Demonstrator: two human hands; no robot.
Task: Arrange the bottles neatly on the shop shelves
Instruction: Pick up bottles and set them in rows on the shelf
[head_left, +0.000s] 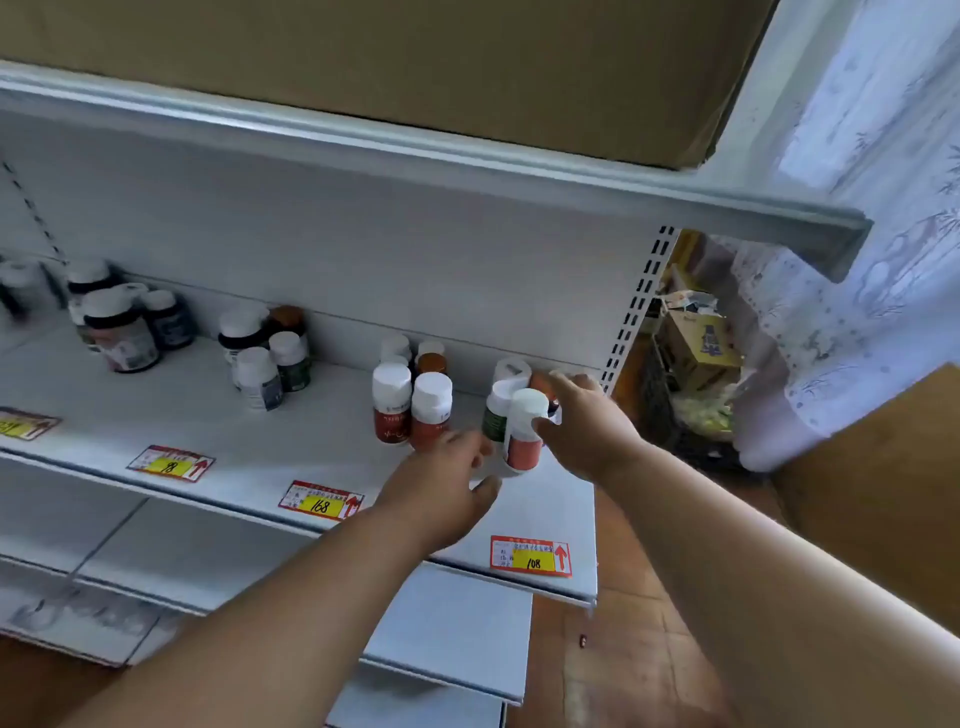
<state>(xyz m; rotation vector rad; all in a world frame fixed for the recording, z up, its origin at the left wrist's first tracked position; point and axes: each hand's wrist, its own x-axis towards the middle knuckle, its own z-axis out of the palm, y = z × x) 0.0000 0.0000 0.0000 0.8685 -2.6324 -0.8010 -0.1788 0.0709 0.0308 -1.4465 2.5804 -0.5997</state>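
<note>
Both hands up at the right end of the white shelf (260, 441). Right hand (582, 431) grips a white-capped bottle with an orange label (524, 431), thumb on its front, fingers round the back; bottle tilted slightly. Left hand (441, 488) just beside its base, fingers relaxed, whether touching is unclear. A green-labelled bottle (496, 415) stands right behind. Two red-labelled bottles (410, 410) upright to the left, more clusters further left, blurred. Price tags along the shelf edge: 108 (531, 556), 168 (321, 501). Cardboard box (363, 62) on the shelf above.
</note>
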